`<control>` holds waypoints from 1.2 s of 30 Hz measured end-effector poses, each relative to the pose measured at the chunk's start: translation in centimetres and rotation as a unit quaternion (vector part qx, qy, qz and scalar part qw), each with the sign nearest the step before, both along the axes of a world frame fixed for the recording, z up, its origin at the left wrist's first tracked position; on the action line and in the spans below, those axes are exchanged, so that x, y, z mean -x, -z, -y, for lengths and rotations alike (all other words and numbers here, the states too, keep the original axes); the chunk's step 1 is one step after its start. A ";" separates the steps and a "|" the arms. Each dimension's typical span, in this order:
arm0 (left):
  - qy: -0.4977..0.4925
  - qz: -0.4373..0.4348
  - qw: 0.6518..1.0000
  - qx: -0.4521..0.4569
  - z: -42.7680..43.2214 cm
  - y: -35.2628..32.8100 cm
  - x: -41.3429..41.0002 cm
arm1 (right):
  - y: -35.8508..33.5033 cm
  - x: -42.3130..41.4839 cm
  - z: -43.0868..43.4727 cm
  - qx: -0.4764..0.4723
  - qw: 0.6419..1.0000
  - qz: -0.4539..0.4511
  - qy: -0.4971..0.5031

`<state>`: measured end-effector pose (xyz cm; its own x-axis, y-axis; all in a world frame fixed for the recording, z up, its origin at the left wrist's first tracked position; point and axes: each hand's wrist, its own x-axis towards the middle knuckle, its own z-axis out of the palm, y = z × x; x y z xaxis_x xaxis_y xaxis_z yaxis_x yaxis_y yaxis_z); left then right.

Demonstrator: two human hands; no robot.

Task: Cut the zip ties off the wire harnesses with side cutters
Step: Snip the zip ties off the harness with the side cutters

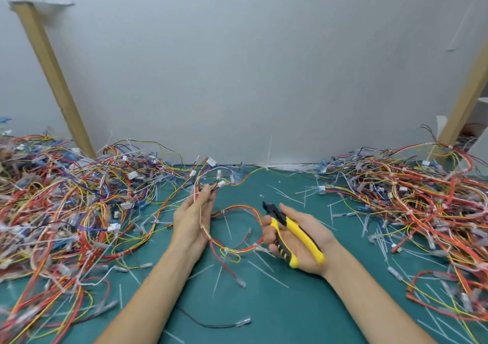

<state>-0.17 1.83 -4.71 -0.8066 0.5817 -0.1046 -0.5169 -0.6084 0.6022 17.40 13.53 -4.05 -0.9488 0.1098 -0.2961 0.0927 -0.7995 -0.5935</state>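
A heap of tangled red, orange, yellow and blue wire harnesses (52, 198) crowds the left side, at the foot of a leaning wooden post (52, 74). The left hand (192, 222) pinches one red, orange and yellow harness (237, 209) near its fingertips, and the loop trails across to the right hand (298, 240). That hand's fingers are curled round the yellow-and-black side cutters (290, 230), whose black nose points up and left, clear of the wires. A second heap (409, 198) fills the right side. The green mat (277, 312) lies open between the heaps, strewn with thin white zip tie offcuts (266, 272), and its far edge meets the white wall (264, 79).
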 end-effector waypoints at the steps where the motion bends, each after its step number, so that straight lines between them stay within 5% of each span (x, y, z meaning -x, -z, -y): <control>1: -0.008 -0.018 1.000 0.015 0.0 0.1 -0.1 | -0.2 -0.2 0.0 -0.016 0.999 0.005 -0.041; 5: -0.065 -0.175 0.969 0.162 0.0 0.7 -0.7 | -0.2 -0.5 0.3 -0.132 0.971 -0.040 -0.195; 11: 0.007 -0.347 0.909 0.230 -0.2 0.8 -1.9 | 0.0 -0.3 0.7 -0.120 0.974 -0.087 -0.172; 19: 0.135 -0.363 0.904 0.183 0.6 0.7 -1.6 | 0.2 0.1 0.6 -0.090 0.989 -0.053 -0.104; 28: 0.168 -0.365 0.902 0.156 0.4 1.0 -1.6 | 0.1 0.1 0.6 -0.094 0.984 0.001 -0.153; 36: 0.136 -0.450 0.859 0.203 0.6 0.4 -2.2 | 0.0 -0.1 0.6 -0.088 0.977 -0.012 -0.195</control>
